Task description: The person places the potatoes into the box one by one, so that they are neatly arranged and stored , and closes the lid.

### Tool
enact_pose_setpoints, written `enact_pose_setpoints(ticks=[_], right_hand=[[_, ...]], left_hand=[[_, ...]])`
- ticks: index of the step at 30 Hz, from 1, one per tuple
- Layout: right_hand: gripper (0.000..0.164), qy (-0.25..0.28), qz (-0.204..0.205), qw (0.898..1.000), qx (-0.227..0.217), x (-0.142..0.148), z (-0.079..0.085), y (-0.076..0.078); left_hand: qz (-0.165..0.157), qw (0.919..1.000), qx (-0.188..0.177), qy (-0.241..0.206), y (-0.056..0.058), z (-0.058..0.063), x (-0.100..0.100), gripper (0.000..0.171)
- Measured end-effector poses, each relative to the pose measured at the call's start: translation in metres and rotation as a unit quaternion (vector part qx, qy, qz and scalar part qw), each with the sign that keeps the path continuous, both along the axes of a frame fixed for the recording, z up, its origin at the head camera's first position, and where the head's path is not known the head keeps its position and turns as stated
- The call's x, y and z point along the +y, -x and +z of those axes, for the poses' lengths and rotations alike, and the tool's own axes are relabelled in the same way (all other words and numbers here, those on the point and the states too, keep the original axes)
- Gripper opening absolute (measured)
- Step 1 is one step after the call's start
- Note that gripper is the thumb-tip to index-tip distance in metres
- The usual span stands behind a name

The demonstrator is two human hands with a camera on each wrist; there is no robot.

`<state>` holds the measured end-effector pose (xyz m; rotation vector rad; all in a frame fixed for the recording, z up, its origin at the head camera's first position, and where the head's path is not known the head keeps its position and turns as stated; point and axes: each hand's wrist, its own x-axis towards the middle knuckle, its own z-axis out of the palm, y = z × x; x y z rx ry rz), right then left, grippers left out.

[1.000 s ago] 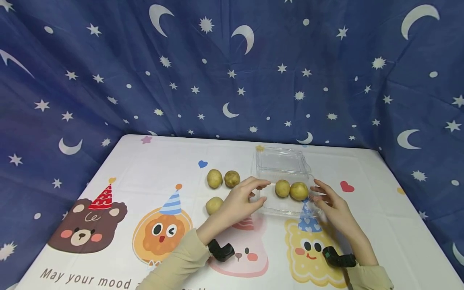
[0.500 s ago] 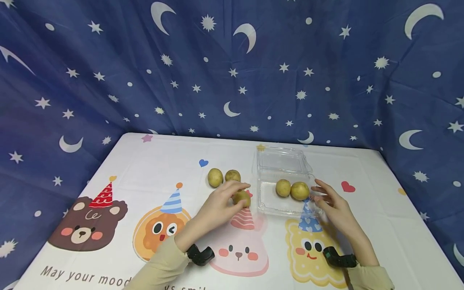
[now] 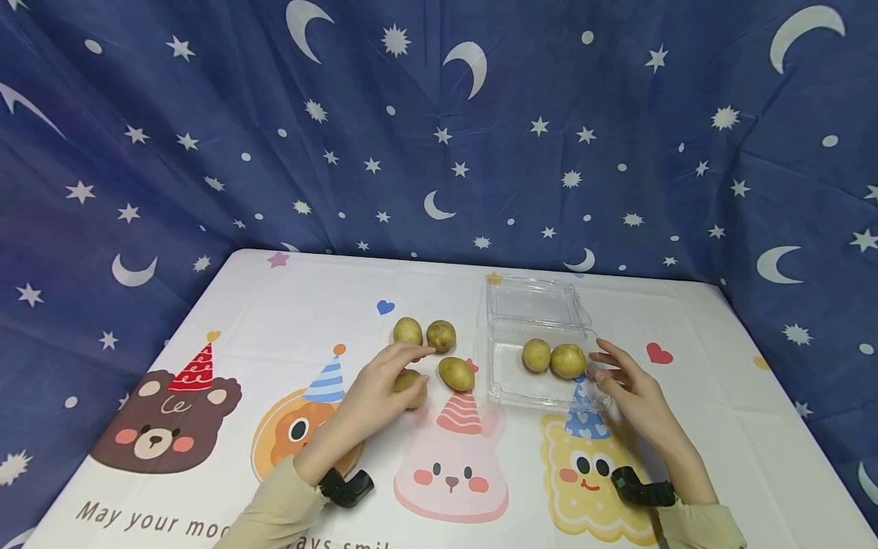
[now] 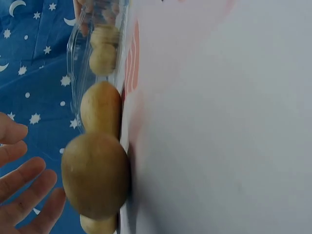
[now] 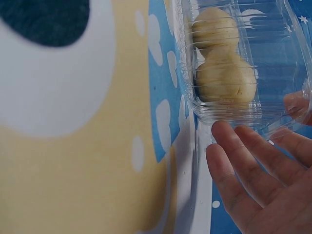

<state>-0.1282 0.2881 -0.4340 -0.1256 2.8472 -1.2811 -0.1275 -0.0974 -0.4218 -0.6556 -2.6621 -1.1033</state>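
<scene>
My left hand (image 3: 377, 390) is bent around a yellow potato (image 3: 411, 389) on the table. In the left wrist view its fingers (image 4: 27, 192) are spread and apart from that potato. Just right of it lies another potato (image 3: 456, 374), with two more behind, one (image 3: 408, 332) beside the other (image 3: 441, 335). A clear plastic clamshell box (image 3: 504, 381) stands to the right, its lid (image 3: 531, 301) folded back. Two potatoes, one (image 3: 536, 355) against the other (image 3: 568, 361), lie inside. At the box's right wall rests my right hand (image 3: 634, 393), fingers (image 5: 243, 161) fairly straight, one seen through the plastic.
A white tablecloth (image 3: 329, 297) with printed cartoon figures covers the table. Behind it hangs a blue curtain (image 3: 357, 191) with moons and stars. A small black device is strapped to each wrist.
My left hand has moved left, from the box to the loose potatoes. One potato now lies nearer the box, and the hand has left it for another. The right hand stays put.
</scene>
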Motion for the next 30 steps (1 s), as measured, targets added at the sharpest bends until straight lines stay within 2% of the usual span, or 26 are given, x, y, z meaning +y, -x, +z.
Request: enact_pose_setpoints(ticks=[4, 8, 21, 25, 30], right_hand=[[0.055, 0.000, 0.001, 1.000, 0.001, 0.000, 0.000, 0.001], [0.055, 0.000, 0.003, 1.000, 0.006, -0.001, -0.001, 0.001], [0.055, 0.001, 0.005, 1.000, 0.001, -0.002, 0.001, 0.001], [0.055, 0.002, 0.006, 1.000, 0.001, -0.002, 0.001, 0.000], [0.055, -0.003, 0.005, 1.000, 0.006, -0.001, 0.001, 0.000]], left_hand=[[0.008, 0.9999, -0.004, 0.006, 0.000, -0.001, -0.008, 0.039], [0.000, 0.9999, -0.017, 0.003, 0.001, -0.004, -0.014, 0.039], [-0.038, 0.9924, -0.112, -0.035, 0.002, -0.013, -0.025, 0.050], [-0.040, 0.9895, -0.137, -0.023, 0.003, -0.016, -0.027, 0.054], [-0.042, 0.9876, -0.151, 0.001, 0.003, -0.018, -0.027, 0.057]])
